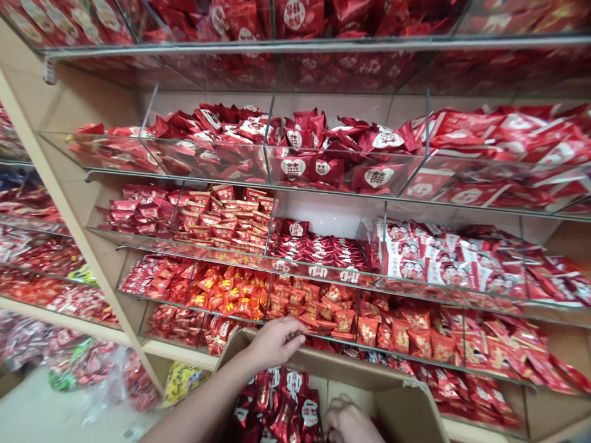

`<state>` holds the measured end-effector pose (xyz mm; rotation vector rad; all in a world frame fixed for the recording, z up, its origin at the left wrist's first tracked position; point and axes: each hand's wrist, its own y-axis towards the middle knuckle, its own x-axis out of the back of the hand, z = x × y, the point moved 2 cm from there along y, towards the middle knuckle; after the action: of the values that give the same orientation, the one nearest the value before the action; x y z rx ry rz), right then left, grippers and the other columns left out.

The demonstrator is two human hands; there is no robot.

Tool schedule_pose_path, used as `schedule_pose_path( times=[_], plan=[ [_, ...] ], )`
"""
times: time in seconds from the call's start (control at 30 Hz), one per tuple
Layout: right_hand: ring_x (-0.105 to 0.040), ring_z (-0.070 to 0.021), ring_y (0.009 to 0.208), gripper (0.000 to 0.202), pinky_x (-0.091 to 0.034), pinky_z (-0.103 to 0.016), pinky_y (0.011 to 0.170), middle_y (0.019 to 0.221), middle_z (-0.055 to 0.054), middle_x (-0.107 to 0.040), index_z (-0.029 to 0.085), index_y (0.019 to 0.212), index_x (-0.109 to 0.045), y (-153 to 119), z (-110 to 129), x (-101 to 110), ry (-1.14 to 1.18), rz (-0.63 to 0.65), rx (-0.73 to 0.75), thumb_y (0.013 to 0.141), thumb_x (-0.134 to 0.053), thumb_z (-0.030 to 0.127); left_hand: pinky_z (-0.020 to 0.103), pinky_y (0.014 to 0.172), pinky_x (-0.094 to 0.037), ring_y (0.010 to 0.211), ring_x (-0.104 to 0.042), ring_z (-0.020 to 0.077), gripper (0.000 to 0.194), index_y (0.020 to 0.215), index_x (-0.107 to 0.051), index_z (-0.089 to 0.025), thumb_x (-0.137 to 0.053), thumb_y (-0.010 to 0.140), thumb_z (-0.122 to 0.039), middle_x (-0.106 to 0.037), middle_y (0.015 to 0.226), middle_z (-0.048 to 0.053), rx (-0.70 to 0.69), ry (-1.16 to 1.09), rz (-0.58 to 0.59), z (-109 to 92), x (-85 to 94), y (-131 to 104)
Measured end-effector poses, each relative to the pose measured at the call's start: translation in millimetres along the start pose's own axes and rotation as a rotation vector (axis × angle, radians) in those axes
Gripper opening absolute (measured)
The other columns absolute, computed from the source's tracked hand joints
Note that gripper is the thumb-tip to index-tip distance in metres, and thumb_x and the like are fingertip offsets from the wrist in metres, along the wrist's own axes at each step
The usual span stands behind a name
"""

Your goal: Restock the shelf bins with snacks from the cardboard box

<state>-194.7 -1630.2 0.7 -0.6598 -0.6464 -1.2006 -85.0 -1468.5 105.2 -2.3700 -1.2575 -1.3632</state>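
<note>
Cardboard box [351, 367], one, open-topped, near centre, directly before the shelving; set there, it seems, so that both its load and the bays are within your reach. Inside, dark red packets with white labels [287, 403], heaped toward the left of the box, with bare cardboard showing farther right. Your left hand [274, 343]: over the far left part of the rim, fingers loosely bent and slightly parted, no packet showing in them; its place there perhaps steadies the box, though contact is not clear. Your right hand [347, 419]: inside the box, just beside the heap, fingers curled and blurred; whether it pinches a packet you cannot tell from here. Small dark red packets [318, 249], middle bay, look alike in colour and label, standing in close rows, probably for neat display; clear dividers likely keep the kinds apart. To their left, gold-and-red packets [221, 215]; to their right, white-and-red pouches [443, 261]; lower left, orange packets [228, 292]. Yellow packets [183, 380], one cluster, low at left. Count: hands, two; box, one; stocked tiers in the main unit, at least five; packets in the box, over half a dozen visible, overlapping too much for an exact figure; shelf packets, too many to number.
</note>
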Motion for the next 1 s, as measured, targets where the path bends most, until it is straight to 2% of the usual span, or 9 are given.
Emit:
schedule_pose_path(
  times=[0.1,0.2,0.27,0.4,0.6,0.73,0.83,0.9,1.0],
  plan=[
    [-0.055,-0.0163,0.075,0.018,-0.040,-0.026,0.068,0.072,-0.002,-0.061,0.020,0.068,-0.061,-6,13,28,0.047,-0.168,0.176,0.070,-0.048,0.008,0.022,0.066,-0.045,0.072,-0.058,0.0132,0.021,0.090,-0.062,-0.016,-0.048,0.080,-0.027,-0.064,0.084,0.005,-0.033,-0.217,-0.060,-10,1.2,-4],
    [-0.053,-0.0146,0.067,0.013,-0.041,-0.024,0.062,0.071,-0.002,-0.058,0.020,0.073,-0.059,-13,21,51,0.199,-0.331,0.180,0.079,-0.048,0.023,0.023,0.069,-0.047,0.076,-0.059,0.0140,0.028,0.100,-0.058,-0.015,-0.056,0.075,-0.027,-0.063,0.093,0.006,-0.081,-0.378,0.034,-26,-4.0,-10],
    [-0.055,-0.0150,0.069,0.015,-0.043,-0.024,0.062,0.075,-0.003,-0.059,0.020,0.077,-0.059,-14,23,61,0.327,-0.414,0.167,0.080,-0.049,0.031,0.024,0.071,-0.047,0.079,-0.059,0.0148,0.038,0.107,-0.056,-0.016,-0.061,0.071,-0.028,-0.064,0.097,0.006,-0.122,-0.396,0.114,-35,-9.5,-14],
    [-0.057,-0.0167,0.075,0.014,-0.046,-0.024,0.063,0.079,-0.004,-0.061,0.021,0.080,-0.060,-10,20,68,0.375,-0.531,0.209,0.080,-0.050,0.031,0.021,0.068,-0.045,0.074,-0.061,0.0137,0.021,0.095,-0.063,-0.017,-0.052,0.080,-0.026,-0.068,0.085,0.004,-0.168,-0.262,0.175,-44,-18.0,-16],
    [-0.055,-0.0208,0.096,0.033,-0.047,-0.031,0.082,0.104,-0.007,-0.060,0.024,0.106,-0.054,0,2,67,0.105,-0.767,0.337,0.073,-0.060,0.028,0.021,0.073,-0.044,0.079,-0.060,0.0139,0.017,0.094,-0.062,-0.019,-0.050,0.081,-0.023,-0.067,0.087,0.003,-0.144,-0.195,-0.062,-38,-13.9,-8],
    [-0.058,-0.0164,0.092,0.039,-0.049,-0.025,0.078,0.105,-0.008,-0.059,0.021,0.119,-0.041,15,6,76,0.328,-0.681,0.263,0.082,-0.048,0.030,0.022,0.073,-0.044,0.080,-0.059,0.0140,0.016,0.094,-0.060,-0.020,-0.050,0.080,-0.021,-0.066,0.086,0.003,-0.193,-0.166,-0.055,-38,-13.5,6],
    [-0.059,-0.0158,0.083,0.022,-0.047,-0.025,0.072,0.090,-0.006,-0.062,0.020,0.099,-0.056,28,22,93,0.259,-0.515,0.341,0.083,-0.045,0.029,0.022,0.074,-0.044,0.081,-0.059,0.0142,0.017,0.096,-0.057,-0.020,-0.049,0.080,-0.021,-0.065,0.088,0.003,-0.196,-0.236,0.002,-35,-17.5,20],
    [-0.058,-0.0146,0.073,0.020,-0.045,-0.024,0.067,0.078,-0.005,-0.062,0.019,0.083,-0.060,34,26,100,0.198,-0.491,0.323,0.084,-0.043,0.029,0.022,0.072,-0.045,0.079,-0.060,0.0140,0.022,0.101,-0.054,-0.019,-0.051,0.079,-0.021,-0.066,0.087,0.004,-0.107,-0.338,0.007,-28,-22.0,25],
    [-0.056,-0.0134,0.067,0.023,-0.043,-0.023,0.062,0.071,-0.002,-0.061,0.019,0.077,-0.059,37,24,99,0.227,-0.503,0.258,0.085,-0.042,0.031,0.023,0.069,-0.046,0.074,-0.061,0.0138,0.026,0.103,-0.051,-0.018,-0.053,0.078,-0.022,-0.066,0.081,0.002,0.019,-0.453,0.011,-19,-30.1,25]
  ],
)
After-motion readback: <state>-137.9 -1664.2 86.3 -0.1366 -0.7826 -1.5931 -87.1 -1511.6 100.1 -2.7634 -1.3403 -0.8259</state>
